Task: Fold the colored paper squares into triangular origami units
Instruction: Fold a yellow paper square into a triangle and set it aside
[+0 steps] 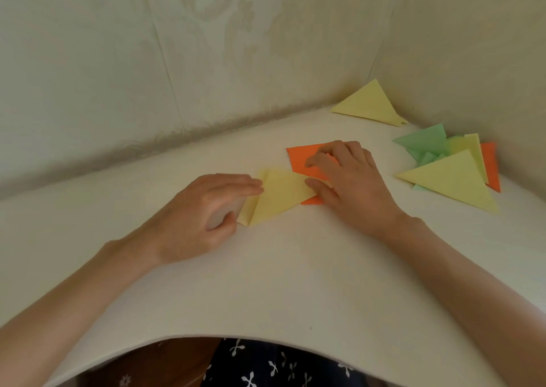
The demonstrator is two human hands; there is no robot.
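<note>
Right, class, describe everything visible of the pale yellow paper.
The pale yellow paper is matte and partly folded into a triangle, with a narrow creased flap on its left. It lies flat on the white table, its right tip overlapping the orange paper. The left hand presses its left edge; the thumb of the right hand presses its right tip.

White table [266,268]: yellow folded paper [280,197] mid-table, its right end overlapping an orange sheet [298,157]. Lone yellow triangle [369,103] in far right corner. Triangle pile [455,177], green/yellow/orange, by right edge.
</note>
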